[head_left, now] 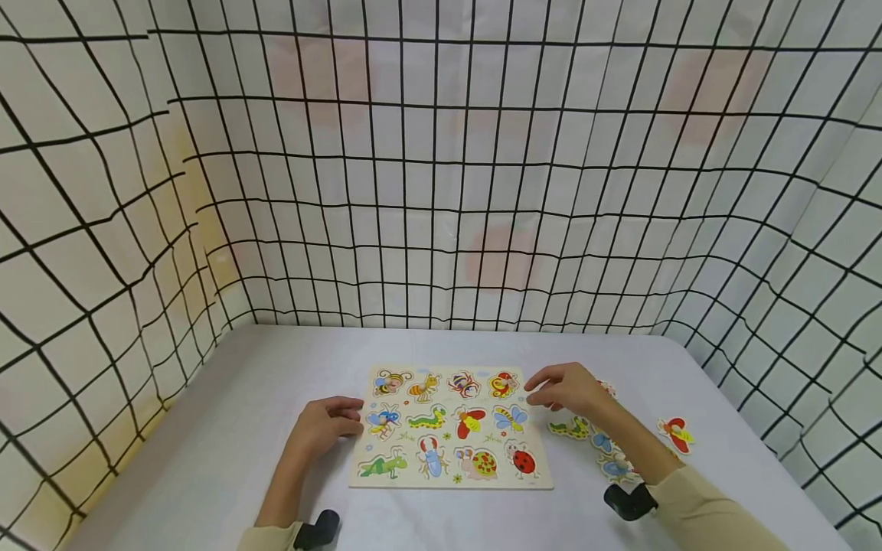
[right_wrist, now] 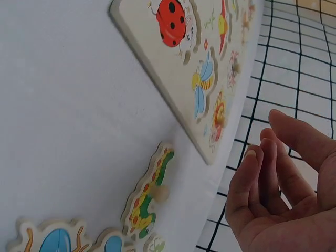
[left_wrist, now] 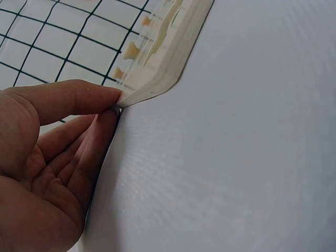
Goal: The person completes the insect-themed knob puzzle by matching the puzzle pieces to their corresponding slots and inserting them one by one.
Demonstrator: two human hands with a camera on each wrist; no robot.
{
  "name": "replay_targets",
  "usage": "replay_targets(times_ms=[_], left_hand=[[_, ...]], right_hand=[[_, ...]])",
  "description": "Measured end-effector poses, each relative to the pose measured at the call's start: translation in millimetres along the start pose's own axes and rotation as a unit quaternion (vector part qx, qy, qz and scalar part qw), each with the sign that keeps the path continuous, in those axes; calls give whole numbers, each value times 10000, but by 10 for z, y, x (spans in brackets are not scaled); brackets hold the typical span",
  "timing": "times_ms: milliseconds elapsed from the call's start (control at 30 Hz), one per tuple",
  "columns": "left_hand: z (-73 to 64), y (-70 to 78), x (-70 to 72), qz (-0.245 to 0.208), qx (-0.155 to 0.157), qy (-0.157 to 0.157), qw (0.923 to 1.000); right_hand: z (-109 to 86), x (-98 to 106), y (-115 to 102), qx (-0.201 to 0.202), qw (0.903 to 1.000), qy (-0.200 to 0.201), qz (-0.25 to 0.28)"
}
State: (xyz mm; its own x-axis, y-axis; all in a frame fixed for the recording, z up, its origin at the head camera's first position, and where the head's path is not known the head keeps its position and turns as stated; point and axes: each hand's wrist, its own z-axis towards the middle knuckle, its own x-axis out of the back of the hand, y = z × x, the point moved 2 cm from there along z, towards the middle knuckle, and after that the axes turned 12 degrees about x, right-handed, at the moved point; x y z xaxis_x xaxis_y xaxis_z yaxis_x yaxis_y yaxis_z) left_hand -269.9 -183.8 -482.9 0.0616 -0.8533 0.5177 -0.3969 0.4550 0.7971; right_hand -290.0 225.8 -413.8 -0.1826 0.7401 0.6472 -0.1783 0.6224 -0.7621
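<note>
A wooden insect puzzle board (head_left: 451,484) lies flat on the white table. Its top row holds knobbed pieces, including a spider (head_left: 464,384) and a red-and-yellow bug (head_left: 503,384). Printed pictures without knobs show below, such as the ladybug (right_wrist: 171,23). My left hand (head_left: 322,428) is at the board's left edge, thumb and fingertips touching it. Beyond the board's upper right corner hovers my right hand (head_left: 572,388), empty, its thumb and fingertips apart. A loose caterpillar piece (right_wrist: 143,197) with a wooden knob lies on the table below that hand.
Right of the board, several loose pieces lie grouped, partly hidden under the right forearm, among them a blue-winged insect (head_left: 616,465). A red-winged insect piece (head_left: 677,435) lies farther right. Walls with a black grid (head_left: 455,184) enclose the table (head_left: 289,360) behind and at both sides.
</note>
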Motion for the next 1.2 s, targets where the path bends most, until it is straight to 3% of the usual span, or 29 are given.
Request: replay_targets(times_ms=[567, 1000, 1200], left_hand=[[7, 12, 5, -81, 0, -7, 10000], [1, 10, 11, -56, 5, -24, 10000], [-13, 13, 9, -80, -36, -46, 10000]], right_hand=[[-215, 236, 292, -238, 9994, -184, -180], [-350, 261, 515, -483, 9987, -152, -82], [-362, 243, 614, -350, 9993, -158, -41]])
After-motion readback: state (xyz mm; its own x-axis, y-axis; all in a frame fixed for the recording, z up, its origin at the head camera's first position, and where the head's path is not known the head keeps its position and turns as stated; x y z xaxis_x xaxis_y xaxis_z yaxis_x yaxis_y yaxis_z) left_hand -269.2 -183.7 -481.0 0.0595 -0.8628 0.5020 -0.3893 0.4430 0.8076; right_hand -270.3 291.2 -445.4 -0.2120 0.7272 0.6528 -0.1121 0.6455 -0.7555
